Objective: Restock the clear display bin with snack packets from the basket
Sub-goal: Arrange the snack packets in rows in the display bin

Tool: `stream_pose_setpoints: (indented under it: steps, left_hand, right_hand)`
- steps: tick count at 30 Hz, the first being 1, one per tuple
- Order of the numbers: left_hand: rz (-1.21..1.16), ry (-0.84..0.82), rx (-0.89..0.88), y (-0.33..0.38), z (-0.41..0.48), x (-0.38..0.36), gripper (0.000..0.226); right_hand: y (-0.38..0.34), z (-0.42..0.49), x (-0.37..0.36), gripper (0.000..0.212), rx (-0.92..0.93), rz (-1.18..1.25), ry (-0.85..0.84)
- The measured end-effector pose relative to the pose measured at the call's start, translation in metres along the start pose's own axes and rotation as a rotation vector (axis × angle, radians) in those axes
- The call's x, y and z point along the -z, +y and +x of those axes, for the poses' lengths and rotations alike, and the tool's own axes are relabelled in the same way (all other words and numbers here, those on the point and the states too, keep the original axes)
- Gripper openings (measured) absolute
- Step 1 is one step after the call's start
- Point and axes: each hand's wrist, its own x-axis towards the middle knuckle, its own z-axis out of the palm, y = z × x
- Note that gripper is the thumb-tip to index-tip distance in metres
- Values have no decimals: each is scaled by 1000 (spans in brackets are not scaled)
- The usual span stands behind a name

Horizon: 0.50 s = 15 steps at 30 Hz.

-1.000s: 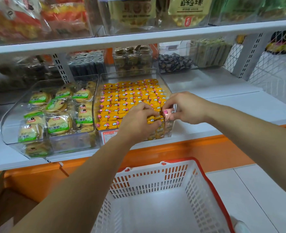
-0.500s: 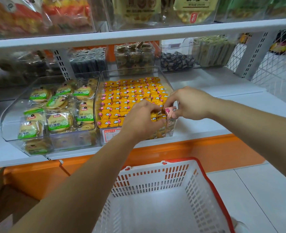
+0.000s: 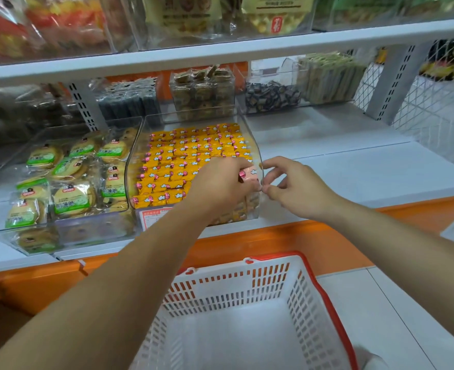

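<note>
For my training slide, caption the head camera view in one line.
Left hand holds a pink snack packet over the clear display bin of yellow packets; right hand beside it, basket below.

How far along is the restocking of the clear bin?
Mostly done, it seems. Done: rows of yellow packets fill the clear bin, and the visible part of the basket holds nothing. In hand: the left hand holds a pink packet at the bin's front right corner; the right hand is beside it. Left: seating that packet.
</note>
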Motion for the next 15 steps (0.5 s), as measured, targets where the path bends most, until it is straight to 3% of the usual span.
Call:
stream_pose_setpoints:
  steps: [5, 9, 15]
  left_hand:
    - [54, 45, 45, 4, 1, -3, 30]
    - [-43, 11, -9, -2, -9, 1, 22]
    - [16, 109, -93, -8, -30, -5, 36]
  right_hand:
    - [0, -3, -3, 45, 43, -48, 55]
    - [-13, 10, 11, 32, 219, -173, 213]
    - [-49, 72, 42, 18, 294, -459, -253]
